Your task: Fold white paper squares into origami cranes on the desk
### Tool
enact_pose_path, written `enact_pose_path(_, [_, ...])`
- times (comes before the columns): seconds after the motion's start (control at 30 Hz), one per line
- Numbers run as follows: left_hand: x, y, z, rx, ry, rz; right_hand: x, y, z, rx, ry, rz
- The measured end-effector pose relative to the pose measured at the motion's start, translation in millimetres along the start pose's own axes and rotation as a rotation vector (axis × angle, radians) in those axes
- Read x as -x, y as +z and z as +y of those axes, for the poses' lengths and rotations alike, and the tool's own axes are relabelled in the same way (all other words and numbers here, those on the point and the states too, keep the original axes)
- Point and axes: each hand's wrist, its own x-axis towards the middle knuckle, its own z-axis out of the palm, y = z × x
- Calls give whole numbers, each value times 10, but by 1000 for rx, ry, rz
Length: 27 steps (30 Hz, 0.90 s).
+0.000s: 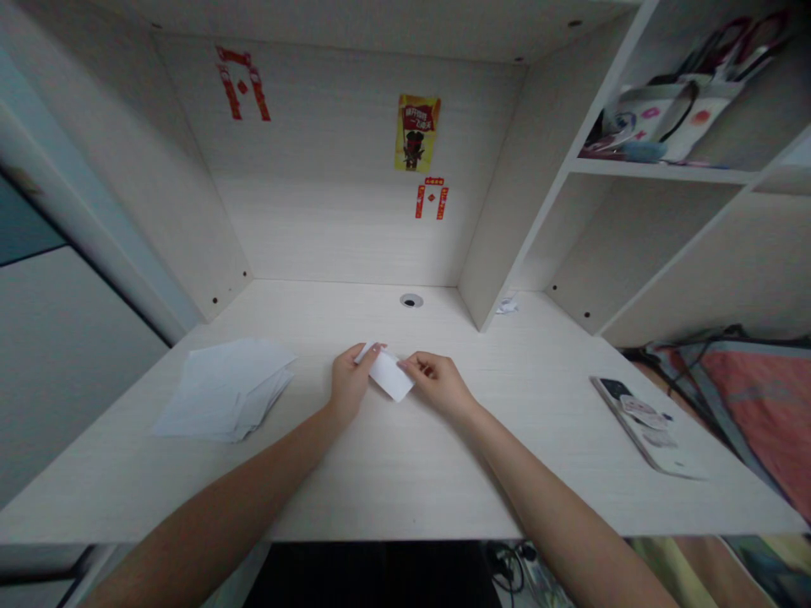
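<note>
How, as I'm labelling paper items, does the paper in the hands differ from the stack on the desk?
The held paper is smaller; the stack spreads wider. The held paper is gripped by the left hand and right hand; the stack lies untouched on the desk. Both look white.

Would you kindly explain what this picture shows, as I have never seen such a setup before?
There is no machine here, just a bare left hand and right hand. The single picture comes from a head-worn camera looking forward and down at them. Together they hold a small piece of white paper; whether it is folded is hard to tell. On the pale desk, a loose pile of white sheets lies to the left, and a phone lies to the right, its camera side up.
</note>
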Motion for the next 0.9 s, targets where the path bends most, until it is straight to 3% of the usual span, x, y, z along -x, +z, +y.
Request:
enact_pose_path(0.23, [-79, -51, -5, 43, 12, 89, -11, -44, 22, 39, 38, 25])
enact_pose_path(0.47, [-59, -34, -19, 50, 15, 52, 3, -30, -13, 13, 42, 146])
enact_pose_path(0.73, [-39, -40, 2, 17, 27, 12, -39, -51, 60, -190, 108, 243])
enact_pose_path(0.83, [-46, -47, 2, 44, 9, 12, -5, -63, 14, -111, 30, 286])
enact_pose_path(0.9, [-49, -46, 0, 60, -13, 3, 34, -62, -48, 30, -120, 261])
